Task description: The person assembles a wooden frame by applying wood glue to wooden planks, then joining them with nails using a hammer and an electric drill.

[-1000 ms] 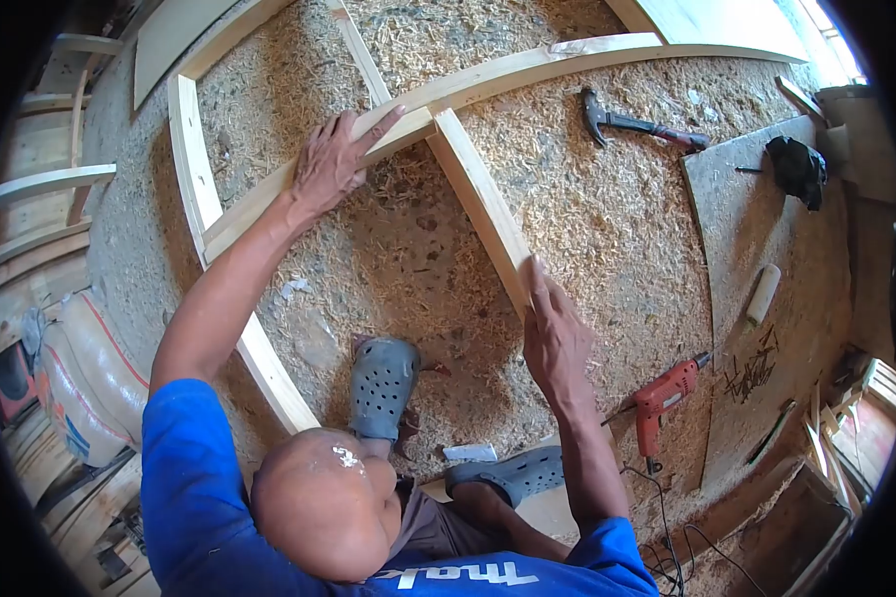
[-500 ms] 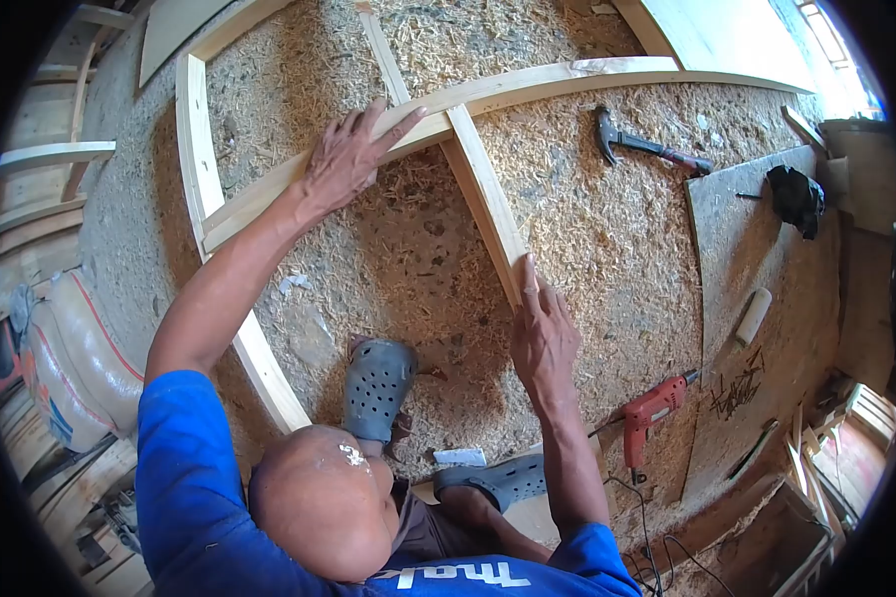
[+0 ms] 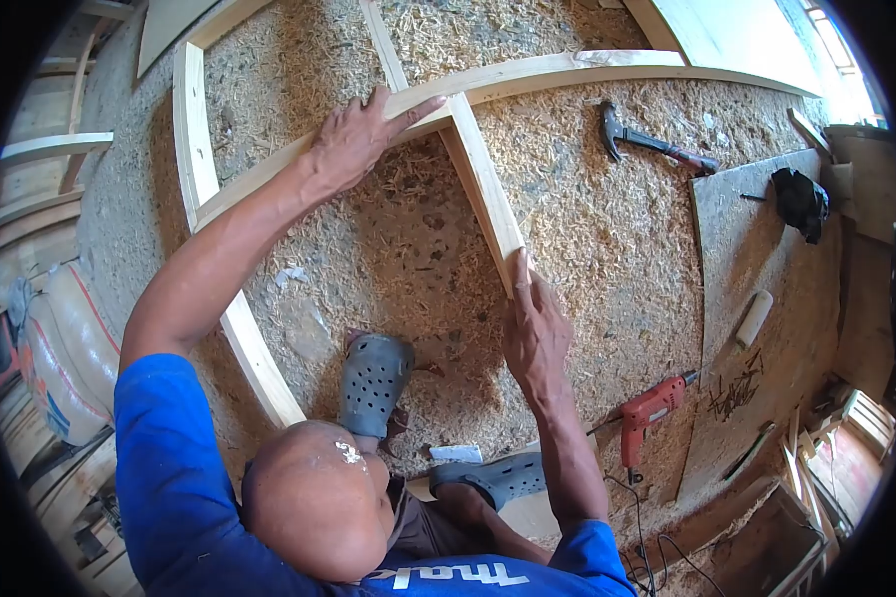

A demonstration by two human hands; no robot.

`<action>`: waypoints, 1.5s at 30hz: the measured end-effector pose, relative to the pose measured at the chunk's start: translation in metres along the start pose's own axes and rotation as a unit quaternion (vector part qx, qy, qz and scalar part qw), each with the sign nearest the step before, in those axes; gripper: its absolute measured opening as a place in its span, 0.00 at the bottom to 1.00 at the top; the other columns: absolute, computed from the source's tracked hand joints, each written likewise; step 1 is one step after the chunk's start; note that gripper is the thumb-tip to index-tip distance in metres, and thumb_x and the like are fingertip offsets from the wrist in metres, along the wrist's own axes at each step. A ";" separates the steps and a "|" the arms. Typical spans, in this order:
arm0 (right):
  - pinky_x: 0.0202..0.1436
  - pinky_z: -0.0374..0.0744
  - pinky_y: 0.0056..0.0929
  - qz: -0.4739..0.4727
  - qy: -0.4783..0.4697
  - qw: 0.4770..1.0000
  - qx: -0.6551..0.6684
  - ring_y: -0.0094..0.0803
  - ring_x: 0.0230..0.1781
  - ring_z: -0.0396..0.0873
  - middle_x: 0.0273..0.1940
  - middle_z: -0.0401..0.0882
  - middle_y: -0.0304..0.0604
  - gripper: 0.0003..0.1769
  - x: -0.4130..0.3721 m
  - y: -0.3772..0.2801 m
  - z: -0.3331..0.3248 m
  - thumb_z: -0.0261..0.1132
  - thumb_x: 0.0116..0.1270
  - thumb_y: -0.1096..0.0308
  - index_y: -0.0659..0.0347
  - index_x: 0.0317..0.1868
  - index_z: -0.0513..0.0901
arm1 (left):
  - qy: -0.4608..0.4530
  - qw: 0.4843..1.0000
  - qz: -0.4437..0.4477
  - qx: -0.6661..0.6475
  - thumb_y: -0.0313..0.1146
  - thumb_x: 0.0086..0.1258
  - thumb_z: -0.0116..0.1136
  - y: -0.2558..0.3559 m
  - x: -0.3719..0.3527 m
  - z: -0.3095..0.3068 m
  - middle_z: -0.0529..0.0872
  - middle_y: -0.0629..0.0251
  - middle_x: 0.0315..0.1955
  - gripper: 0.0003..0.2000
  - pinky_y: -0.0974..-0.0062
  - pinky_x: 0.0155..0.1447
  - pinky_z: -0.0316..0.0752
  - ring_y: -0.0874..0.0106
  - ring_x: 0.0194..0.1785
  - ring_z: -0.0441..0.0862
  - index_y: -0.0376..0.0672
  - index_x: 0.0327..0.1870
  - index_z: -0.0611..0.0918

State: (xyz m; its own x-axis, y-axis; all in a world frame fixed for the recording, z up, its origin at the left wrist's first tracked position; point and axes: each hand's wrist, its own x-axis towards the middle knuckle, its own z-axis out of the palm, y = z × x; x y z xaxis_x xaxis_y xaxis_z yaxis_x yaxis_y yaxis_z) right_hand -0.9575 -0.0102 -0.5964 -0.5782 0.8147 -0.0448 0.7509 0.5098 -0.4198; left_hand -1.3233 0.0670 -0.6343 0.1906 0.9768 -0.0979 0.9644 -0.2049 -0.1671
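My left hand (image 3: 353, 144) lies over a long wooden rail (image 3: 558, 72), fingers wrapped on its far side and one finger stretched along it towards a joint. In my right hand (image 3: 538, 323) is the near end of a short wooden crosspiece (image 3: 483, 184), with a finger laid along its top. The crosspiece's far end meets the side of the long rail, close to my left fingertips. Opposite it, a thin slat (image 3: 383, 45) runs off the rail's other side. At its left end the rail meets a side piece (image 3: 194, 124) of the wooden frame.
Wood shavings cover the floor. A claw hammer (image 3: 652, 141) lies right of the crosspiece. Near a board (image 3: 717, 239) are a red power drill (image 3: 652, 416) with its cord, a black plastic bag (image 3: 798, 202) and a white cylinder (image 3: 755, 318). A filled sack (image 3: 75, 353) stands at left.
Both hands have shifted very slightly left in view, still on the same wooden pieces. The near end of the crosspiece has swung a little left. My left elbow has moved outward.
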 end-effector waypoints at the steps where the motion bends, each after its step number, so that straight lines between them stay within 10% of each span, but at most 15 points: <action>1: 0.34 0.83 0.41 0.008 -0.018 1.000 -0.010 0.47 0.44 0.85 0.57 0.80 0.59 0.40 0.001 -0.001 0.001 0.54 0.73 0.77 0.52 0.84 0.55 | 0.001 1.000 0.000 0.001 0.14 0.77 0.41 -0.002 0.003 -0.004 0.70 0.29 0.62 0.48 0.75 0.28 0.83 0.73 0.28 0.74 0.80 0.84 0.39; 16: 0.39 0.85 0.38 0.014 -0.003 1.000 0.002 0.43 0.46 0.82 0.61 0.78 0.54 0.41 0.001 0.003 0.007 0.62 0.73 0.72 0.54 0.83 0.56 | -0.015 0.999 0.042 -0.008 0.18 0.72 0.56 -0.008 0.012 -0.009 0.72 0.26 0.58 0.51 0.78 0.21 0.80 0.74 0.20 0.74 0.77 0.85 0.41; 20: 0.56 0.83 0.41 0.038 0.024 0.996 0.079 0.47 0.58 0.79 0.66 0.75 0.54 0.43 0.007 -0.002 -0.028 0.69 0.71 0.64 0.57 0.82 0.60 | -0.020 0.990 0.035 -0.135 0.17 0.61 0.66 -0.008 0.009 -0.033 0.72 0.31 0.60 0.58 0.54 0.38 0.87 0.47 0.32 0.85 0.79 0.84 0.47; 25: 0.63 0.80 0.46 0.005 -0.082 0.996 -0.027 0.49 0.66 0.77 0.68 0.72 0.60 0.38 -0.009 0.049 -0.120 0.63 0.75 0.64 0.59 0.81 0.59 | -0.112 0.990 -0.013 -0.090 0.21 0.58 0.72 -0.002 0.014 -0.042 0.71 0.41 0.58 0.59 0.48 0.47 0.84 0.40 0.43 0.84 0.73 0.85 0.47; 38: 0.68 0.78 0.47 0.468 -0.215 0.838 -0.179 0.53 0.66 0.77 0.64 0.78 0.57 0.30 -0.219 0.095 -0.372 0.66 0.68 0.64 0.61 0.70 0.74 | -0.092 0.994 0.027 -0.044 0.30 0.55 0.79 -0.012 0.014 -0.036 0.71 0.43 0.54 0.66 0.52 0.42 0.84 0.47 0.39 0.86 0.65 0.86 0.36; 45: 0.66 0.80 0.48 0.563 -0.224 0.790 -0.098 0.51 0.63 0.81 0.59 0.85 0.56 0.25 -0.274 0.098 -0.338 0.66 0.68 0.61 0.58 0.64 0.80 | -0.165 0.985 0.025 -0.036 0.26 0.65 0.69 -0.012 0.021 -0.036 0.65 0.29 0.68 0.58 0.53 0.43 0.86 0.45 0.41 0.88 0.70 0.86 0.36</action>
State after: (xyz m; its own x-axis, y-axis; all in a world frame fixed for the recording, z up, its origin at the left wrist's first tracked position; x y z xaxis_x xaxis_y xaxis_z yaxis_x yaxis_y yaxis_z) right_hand -0.6178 -0.0900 -0.3188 0.4682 0.6248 -0.6248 0.8794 -0.3987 0.2603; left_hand -1.3244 0.0926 -0.5991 0.1799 0.8894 -0.4201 0.9682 -0.2356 -0.0842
